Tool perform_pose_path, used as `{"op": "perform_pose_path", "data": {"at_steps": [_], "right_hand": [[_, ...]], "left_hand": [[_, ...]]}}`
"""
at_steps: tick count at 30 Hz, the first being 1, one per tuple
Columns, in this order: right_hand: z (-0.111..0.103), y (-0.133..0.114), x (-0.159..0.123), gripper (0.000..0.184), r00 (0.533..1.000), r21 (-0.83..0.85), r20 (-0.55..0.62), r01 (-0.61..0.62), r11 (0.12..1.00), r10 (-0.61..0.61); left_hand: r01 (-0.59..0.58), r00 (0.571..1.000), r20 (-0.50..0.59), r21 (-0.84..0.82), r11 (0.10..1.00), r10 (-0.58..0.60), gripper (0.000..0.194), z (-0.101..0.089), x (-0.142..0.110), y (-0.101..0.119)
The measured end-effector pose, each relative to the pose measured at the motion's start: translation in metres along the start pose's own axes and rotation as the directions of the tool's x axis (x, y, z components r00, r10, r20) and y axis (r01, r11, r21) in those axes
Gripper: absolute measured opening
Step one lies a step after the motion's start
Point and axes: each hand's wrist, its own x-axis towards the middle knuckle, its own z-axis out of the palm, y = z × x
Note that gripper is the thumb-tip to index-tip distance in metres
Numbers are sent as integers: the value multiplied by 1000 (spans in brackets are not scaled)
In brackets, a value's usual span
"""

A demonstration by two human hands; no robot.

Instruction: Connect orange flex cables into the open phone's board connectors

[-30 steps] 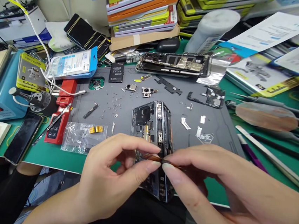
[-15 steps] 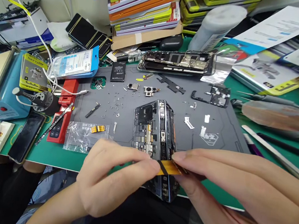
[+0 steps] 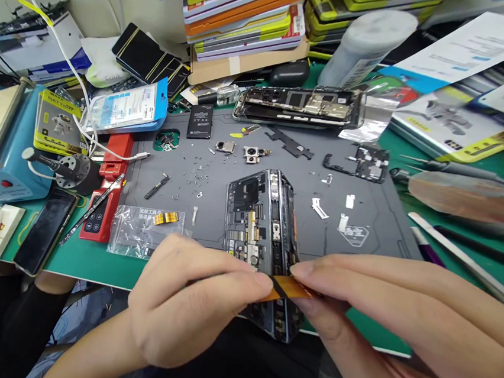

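Observation:
An orange flex cable (image 3: 290, 287) with a dark band stretches between my two hands, over the near part of an opened folding phone (image 3: 257, 225). My left hand (image 3: 192, 296) pinches the cable's left end between thumb and forefinger. Thumb and fingers of my right hand (image 3: 382, 314) are closed on its right end. The phone stands partly folded on the grey mat, its circuit parts and hinge side exposed; my fingers hide some of its near portion. A second orange flex cable (image 3: 166, 218) lies on a clear plastic bag (image 3: 132, 234) to the left.
Loose screws and brackets lie on the grey mat (image 3: 214, 209), with camera modules (image 3: 255, 155) and a battery (image 3: 200, 122) farther back. Another opened phone (image 3: 300, 105) is behind them. Tools (image 3: 465, 195) are at right; a red device (image 3: 98, 216) and another person's legs are at left.
The flex cable has shifted slightly right and tilted between my fingers, and its dark band now lies at a different angle. Both hands keep their pinch; the phone stays nearly in place.

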Motion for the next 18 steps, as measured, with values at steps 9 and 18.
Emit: {"op": "perform_pose_path", "data": {"at_steps": [9,18], "right_hand": [[6,-7,6,34,999,51,34,-43,998,41],[7,-13,1,19,957,97,-34,-285,954,290]], "left_hand": [[112,994,2,-128,985,-112,9,2,8,2],[110,993,-24,-130,985,-114,8,5,8,2]]}}
